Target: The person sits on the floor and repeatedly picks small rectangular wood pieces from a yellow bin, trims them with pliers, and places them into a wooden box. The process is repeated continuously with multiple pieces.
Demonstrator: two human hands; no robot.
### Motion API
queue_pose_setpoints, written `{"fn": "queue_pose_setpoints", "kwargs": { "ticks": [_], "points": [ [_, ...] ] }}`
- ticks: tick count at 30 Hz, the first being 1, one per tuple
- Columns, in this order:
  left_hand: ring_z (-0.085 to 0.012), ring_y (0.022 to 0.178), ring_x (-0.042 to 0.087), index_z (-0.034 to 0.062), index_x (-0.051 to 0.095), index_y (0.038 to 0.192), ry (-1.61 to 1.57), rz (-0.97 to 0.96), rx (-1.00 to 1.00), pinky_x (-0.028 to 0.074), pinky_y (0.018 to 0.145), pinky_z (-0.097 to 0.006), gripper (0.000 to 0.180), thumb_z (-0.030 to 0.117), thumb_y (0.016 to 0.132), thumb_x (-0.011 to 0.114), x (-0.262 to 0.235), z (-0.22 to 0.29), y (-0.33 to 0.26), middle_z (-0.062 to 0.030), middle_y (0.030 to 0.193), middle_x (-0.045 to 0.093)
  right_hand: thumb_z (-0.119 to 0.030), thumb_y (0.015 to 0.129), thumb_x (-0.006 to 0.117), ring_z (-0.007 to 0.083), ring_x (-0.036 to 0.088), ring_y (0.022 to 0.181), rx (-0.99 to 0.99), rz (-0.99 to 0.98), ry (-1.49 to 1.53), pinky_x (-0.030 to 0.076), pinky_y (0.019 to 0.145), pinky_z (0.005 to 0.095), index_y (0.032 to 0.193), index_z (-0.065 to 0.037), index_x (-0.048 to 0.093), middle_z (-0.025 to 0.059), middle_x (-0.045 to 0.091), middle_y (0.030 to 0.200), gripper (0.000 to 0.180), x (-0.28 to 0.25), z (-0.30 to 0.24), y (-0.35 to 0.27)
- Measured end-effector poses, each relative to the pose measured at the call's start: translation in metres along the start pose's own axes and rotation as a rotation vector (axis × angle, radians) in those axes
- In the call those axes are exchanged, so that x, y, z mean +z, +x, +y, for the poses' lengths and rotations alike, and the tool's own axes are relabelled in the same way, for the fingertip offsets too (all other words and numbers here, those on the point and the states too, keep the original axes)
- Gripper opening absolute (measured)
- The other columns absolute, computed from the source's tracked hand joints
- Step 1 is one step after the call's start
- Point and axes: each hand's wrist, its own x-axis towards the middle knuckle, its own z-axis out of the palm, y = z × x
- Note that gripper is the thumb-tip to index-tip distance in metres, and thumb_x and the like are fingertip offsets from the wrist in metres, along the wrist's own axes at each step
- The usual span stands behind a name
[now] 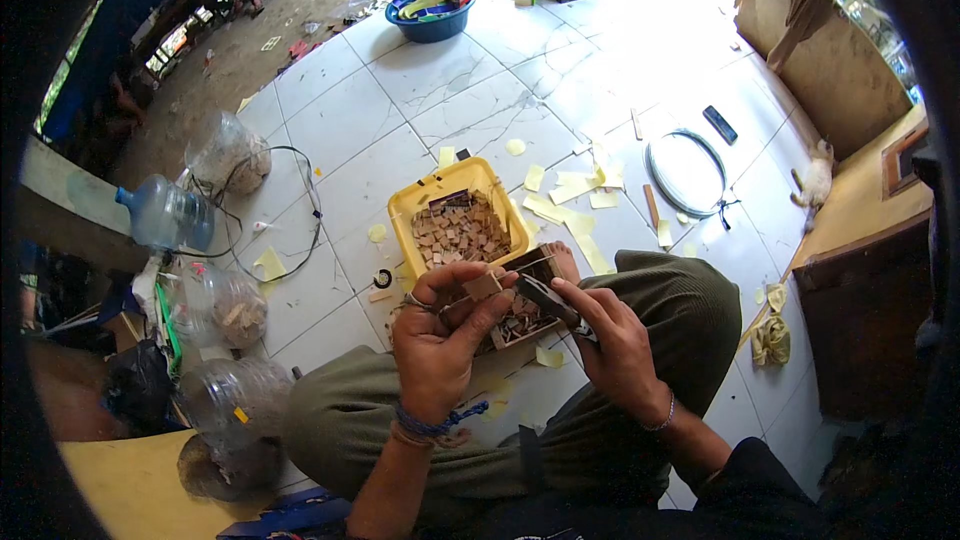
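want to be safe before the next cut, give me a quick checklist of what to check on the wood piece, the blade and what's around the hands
1. Left hand grips the small wood piece between fingertips: ok.
2. Right hand holds the dark knife firmly: ok.
3. Blade tip points toward the left fingers, close to them: not ok.
4. Blade edge sharpness: cannot tell.
5. Yellow tray of cut wood pieces sits within reach in front: ok.
6. Small box of pieces under the hands sits steady on the floor: cannot tell.
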Motion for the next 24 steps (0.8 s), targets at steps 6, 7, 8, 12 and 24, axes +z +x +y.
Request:
{"fn": "queue_pose_setpoints", "kwargs": {
  "ticks": [6,7,8,12,24],
  "points": [
    [-0.0197,0.114,0.071,-0.0012,0.059,0.128,0.024,0.003,-0.011,0.061,0.100,-0.034,0.038,-0.006,0.093,0.074,0.000,-0.003,-0.005,-0.0154,0.118,0.074,0.016,0.077,0.069,0.0365,0.068,0.100,-0.039,0.059,-0.012,0.056,0.085,0.0443,0.147,-0.011,0.057,0.0171,0.066,0.115,0.076,0.003,-0.003,0.005],
    [-0.0189,0.113,0.071,-0.0013,0.059,0.128,0.030,-0.007,-0.012,0.060,0.100,-0.033,0.038,-0.007,0.093,0.074,-0.001,-0.003,-0.007,-0.0154,0.118,0.074,0.016,0.077,0.069,0.0366,0.068,0.101,-0.044,0.069,-0.008,0.056,0.086,0.0442,0.147,-0.011,0.057,0.0173,0.066,0.115,0.076,0.004,-0.005,0.005],
    [-0.0181,0.112,0.071,-0.0015,0.060,0.128,0.009,-0.021,0.002,0.060,0.100,-0.033,0.038,-0.007,0.093,0.075,-0.002,-0.002,-0.007,-0.0154,0.118,0.074,0.016,0.076,0.069,0.0366,0.068,0.101,-0.050,0.082,-0.004,0.056,0.086,0.0442,0.146,-0.011,0.057,0.0175,0.066,0.115,0.076,0.005,-0.006,0.005],
    [-0.0178,0.111,0.071,-0.0018,0.060,0.127,0.011,-0.033,-0.008,0.060,0.100,-0.033,0.039,-0.008,0.092,0.075,0.001,-0.004,-0.009,-0.0159,0.119,0.074,0.018,0.075,0.069,0.0363,0.069,0.103,-0.066,0.093,-0.015,0.057,0.087,0.0433,0.145,-0.009,0.058,0.0185,0.067,0.116,0.076,0.004,-0.005,0.005],
    [-0.0179,0.111,0.071,-0.0036,0.061,0.124,-0.083,-0.045,-0.067,0.059,0.101,-0.031,0.035,-0.006,0.092,0.075,0.006,0.002,-0.014,-0.0159,0.120,0.073,0.015,0.073,0.070,0.0335,0.066,0.101,-0.102,0.137,-0.023,0.055,0.086,0.0442,0.148,-0.012,0.057,0.0154,0.064,0.115,0.080,0.007,0.001,0.003]
  ]
}}
